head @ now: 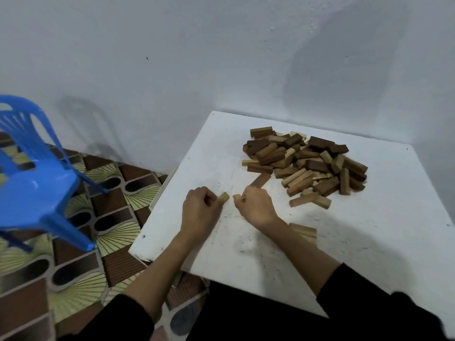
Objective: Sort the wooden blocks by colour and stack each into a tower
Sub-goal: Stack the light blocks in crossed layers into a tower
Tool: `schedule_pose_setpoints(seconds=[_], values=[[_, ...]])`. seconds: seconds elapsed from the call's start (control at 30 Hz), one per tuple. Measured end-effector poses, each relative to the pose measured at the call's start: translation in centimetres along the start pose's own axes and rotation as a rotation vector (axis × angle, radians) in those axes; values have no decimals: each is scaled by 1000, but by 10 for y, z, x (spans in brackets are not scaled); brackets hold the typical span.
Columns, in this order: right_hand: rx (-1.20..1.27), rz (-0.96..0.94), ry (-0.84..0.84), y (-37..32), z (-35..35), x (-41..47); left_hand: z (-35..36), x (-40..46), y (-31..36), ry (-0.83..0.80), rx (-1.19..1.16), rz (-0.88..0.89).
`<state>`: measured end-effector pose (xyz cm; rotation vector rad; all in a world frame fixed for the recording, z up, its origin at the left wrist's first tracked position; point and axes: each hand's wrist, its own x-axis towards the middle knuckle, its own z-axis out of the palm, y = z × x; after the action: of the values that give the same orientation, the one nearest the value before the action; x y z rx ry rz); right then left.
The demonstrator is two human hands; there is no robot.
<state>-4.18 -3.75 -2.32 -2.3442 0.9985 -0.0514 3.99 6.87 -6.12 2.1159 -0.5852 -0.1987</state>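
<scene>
A person sits at a small white table (pixel 369 242) pushed into the corner against a pale wall (pixel 221 57), both forearms reaching out over the tabletop in dark sleeves. The left hand (pixel 200 212) has its fingers curled around a pale wooden block (pixel 223 197), whose light end sticks out past the knuckles toward the middle. The right hand (pixel 256 207) is just beside it, fingers folded in on another pale block (pixel 236 197), of which only the tip shows; a brown block (pixel 260 180) pokes out from behind that hand, and I cannot tell whether the hand holds it or it simply lies on the table behind. The two pale ends nearly meet, a small gap between them, close above the tabletop.

The main pile of blocks (pixel 307 161) lies heaped on the far right part of the table, near the wall, dark brown and light tan pieces jumbled together, some lying flat, some leaning across others. A few have strayed toward the near edge of the heap. Behind the right forearm sit a couple of tan blocks (pixel 304 233), partly hidden by the arm.

To the left, off the table, stands a blue plastic chair (pixel 37 173) on a patterned floor (pixel 110 230) of brown and cream shapes
</scene>
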Motion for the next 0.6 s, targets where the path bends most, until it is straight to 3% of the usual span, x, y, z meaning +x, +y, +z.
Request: schedule_pose_setpoints(seconds=[0.17, 0.3, 0.47, 0.6], values=[[77, 6, -6, 3, -4, 5, 1, 2, -11, -11, 70, 88], [5, 0, 57, 12, -1, 9, 4, 0, -10, -11, 98, 107], [-80, 22, 113, 18, 7, 9, 6, -9, -5, -26, -59, 97], [64, 23, 117, 17, 9, 7, 6, -9, -6, -82, -96, 88]])
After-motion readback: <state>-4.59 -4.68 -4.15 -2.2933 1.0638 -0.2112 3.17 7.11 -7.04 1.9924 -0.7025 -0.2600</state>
